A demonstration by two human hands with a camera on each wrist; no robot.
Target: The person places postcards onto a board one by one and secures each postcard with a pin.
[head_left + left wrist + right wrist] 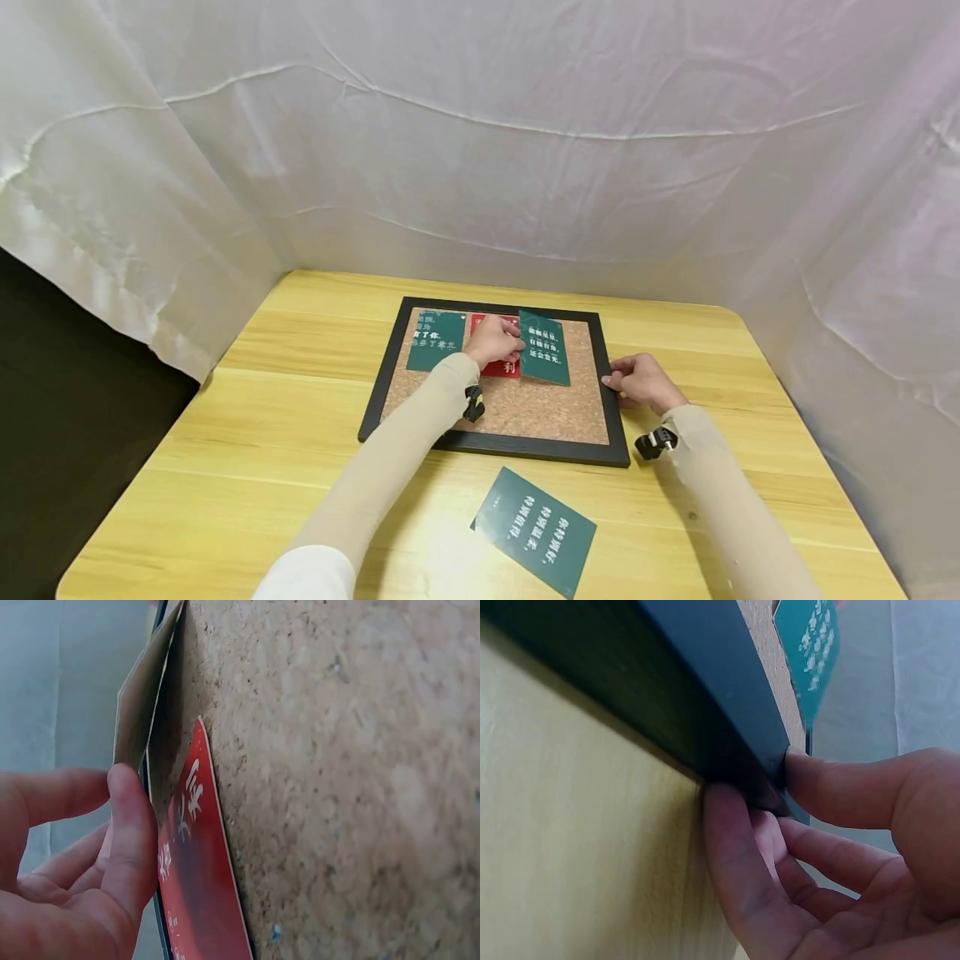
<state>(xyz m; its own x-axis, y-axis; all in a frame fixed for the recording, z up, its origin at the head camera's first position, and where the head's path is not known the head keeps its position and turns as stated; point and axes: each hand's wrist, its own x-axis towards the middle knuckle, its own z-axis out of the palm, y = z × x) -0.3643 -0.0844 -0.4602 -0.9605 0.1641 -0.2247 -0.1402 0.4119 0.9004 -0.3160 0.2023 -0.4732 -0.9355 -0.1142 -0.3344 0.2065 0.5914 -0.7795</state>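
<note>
My left hand (495,339) pinches the left edge of a dark green card (546,348) with white writing. That card is tilted up off a cork board (495,408), and its plain back (139,705) shows in the left wrist view. Just beneath the hand, a red card (202,892) lies on the cork, partly covered by my fingers in the head view. My right hand (641,383) grips the right side of the board's black frame (727,697), thumb on top and fingers against the outer side near the table.
Another green card (438,342) lies on the cork at the left. A loose green card (536,533) rests on the wooden table (285,375) in front of the board. White cloth (480,167) hangs behind and along the sides.
</note>
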